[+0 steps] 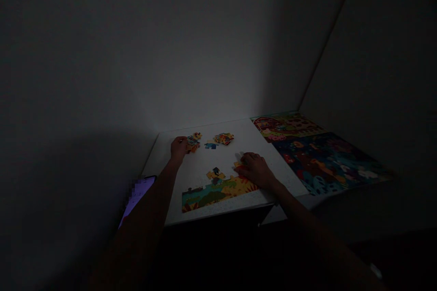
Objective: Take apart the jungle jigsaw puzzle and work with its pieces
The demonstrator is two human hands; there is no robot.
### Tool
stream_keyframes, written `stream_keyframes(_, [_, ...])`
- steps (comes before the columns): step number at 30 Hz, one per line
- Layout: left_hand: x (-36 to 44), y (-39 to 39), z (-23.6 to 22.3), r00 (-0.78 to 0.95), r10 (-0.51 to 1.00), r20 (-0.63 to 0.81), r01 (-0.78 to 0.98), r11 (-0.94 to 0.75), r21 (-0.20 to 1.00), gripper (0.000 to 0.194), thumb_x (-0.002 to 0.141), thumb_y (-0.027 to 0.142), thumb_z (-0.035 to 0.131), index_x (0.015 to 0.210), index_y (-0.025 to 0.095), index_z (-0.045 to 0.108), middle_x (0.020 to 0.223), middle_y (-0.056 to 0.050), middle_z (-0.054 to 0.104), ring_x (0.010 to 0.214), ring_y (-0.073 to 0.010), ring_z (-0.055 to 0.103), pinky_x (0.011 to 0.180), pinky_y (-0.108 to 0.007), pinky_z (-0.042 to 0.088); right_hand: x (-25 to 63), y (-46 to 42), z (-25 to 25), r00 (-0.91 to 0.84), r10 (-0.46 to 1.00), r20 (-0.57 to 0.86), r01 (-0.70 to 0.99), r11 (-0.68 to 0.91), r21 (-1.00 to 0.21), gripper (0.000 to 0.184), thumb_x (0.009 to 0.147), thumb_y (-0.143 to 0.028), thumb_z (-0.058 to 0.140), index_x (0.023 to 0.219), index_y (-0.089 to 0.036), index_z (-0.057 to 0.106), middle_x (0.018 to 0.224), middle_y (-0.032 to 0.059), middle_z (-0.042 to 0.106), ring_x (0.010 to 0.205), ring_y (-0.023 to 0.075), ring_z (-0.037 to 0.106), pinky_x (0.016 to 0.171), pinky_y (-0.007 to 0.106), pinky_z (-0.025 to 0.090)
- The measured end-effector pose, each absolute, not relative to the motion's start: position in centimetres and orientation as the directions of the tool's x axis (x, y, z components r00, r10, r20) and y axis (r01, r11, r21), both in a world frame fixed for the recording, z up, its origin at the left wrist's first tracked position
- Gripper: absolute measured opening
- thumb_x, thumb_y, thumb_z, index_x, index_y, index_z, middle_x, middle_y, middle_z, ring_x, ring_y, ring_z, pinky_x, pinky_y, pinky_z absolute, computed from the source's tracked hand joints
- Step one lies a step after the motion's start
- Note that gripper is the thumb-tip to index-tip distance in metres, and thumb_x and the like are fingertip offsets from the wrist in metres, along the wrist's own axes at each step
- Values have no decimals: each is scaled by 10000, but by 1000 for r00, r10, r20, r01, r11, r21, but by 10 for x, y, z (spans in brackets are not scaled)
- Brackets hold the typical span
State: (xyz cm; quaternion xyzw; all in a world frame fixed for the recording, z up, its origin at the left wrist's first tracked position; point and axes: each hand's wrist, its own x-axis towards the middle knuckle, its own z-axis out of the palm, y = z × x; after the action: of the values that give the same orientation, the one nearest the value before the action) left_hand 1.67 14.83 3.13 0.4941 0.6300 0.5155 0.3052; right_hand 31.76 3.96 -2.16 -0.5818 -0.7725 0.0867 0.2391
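Left grip [178, 148] at piece pile [193, 144], right grip [256, 171] at puzzle [213, 197]; too dim, opening and hold unclear.

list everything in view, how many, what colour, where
Tabletop: 1, white, centre
Joined puzzle section: 1, green, yellow and red, tabletop's near edge
Puzzle heaps: 2, multicoloured, far left and far middle of tabletop; pieces uncountable
Blue puzzle piece: at least 1, beside middle heap
Farm picture: 1, red, green and yellow, far right
Dark picture: 1, mostly blue, nearer right
Lit screen: 1, purple, left
Walls: at least 2, grey, behind and right
Left hand: 1, at left heap
Right hand: 1, over puzzle section's right end
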Motion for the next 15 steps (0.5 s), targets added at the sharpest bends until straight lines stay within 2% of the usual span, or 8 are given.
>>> stream_keyframes(6, [14,123,27,-273,952,139,558,39,829,129,781,231,570,895,183,607,729,-36,648,655,-174,603,594,-252,418,317,43,-21,-209,947,243,868,294,-401,386,857,-512,653,1032,-171,606,1158,130,633,1084,277,565,897,375,403])
stream_keyframes(9, [35,86,18,-118,981,157,661,-41,750,105,838,250,573,887,206,655,788,-37,677,769,-193,631,704,-275,445,318,49,-22,-210,955,207,876,278,-394,420,826,-522,686,1032,-165,602,1145,130,625,1078,282,561,876,371,400])
stream_keyframes(11, [55,61,10,11,987,158,697,-121,707,72,826,247,622,842,214,684,795,-30,678,821,-196,630,796,-294,450,319,53,-20,-225,957,183,878,281,-387,430,808,-526,701,1007,-158,603,1121,135,619,1052,279,561,853,364,399])
stream_keyframes(13, [73,41,4,86,979,185,722,-189,665,93,833,274,648,882,217,702,925,-51,686,977,-225,605,921,-338,417,321,57,-15,-241,958,155,878,283,-386,427,783,-526,721,958,-155,600,1081,136,617,1008,268,561,825,352,400])
stream_keyframes(15, [84,29,0,153,960,234,797,-259,545,171,875,326,620,972,210,699,1048,-79,660,1067,-261,560,964,-390,388,322,60,-11,-243,961,129,868,275,-414,427,744,-515,752,911,-158,587,1030,123,613,955,249,557,795,335,401])
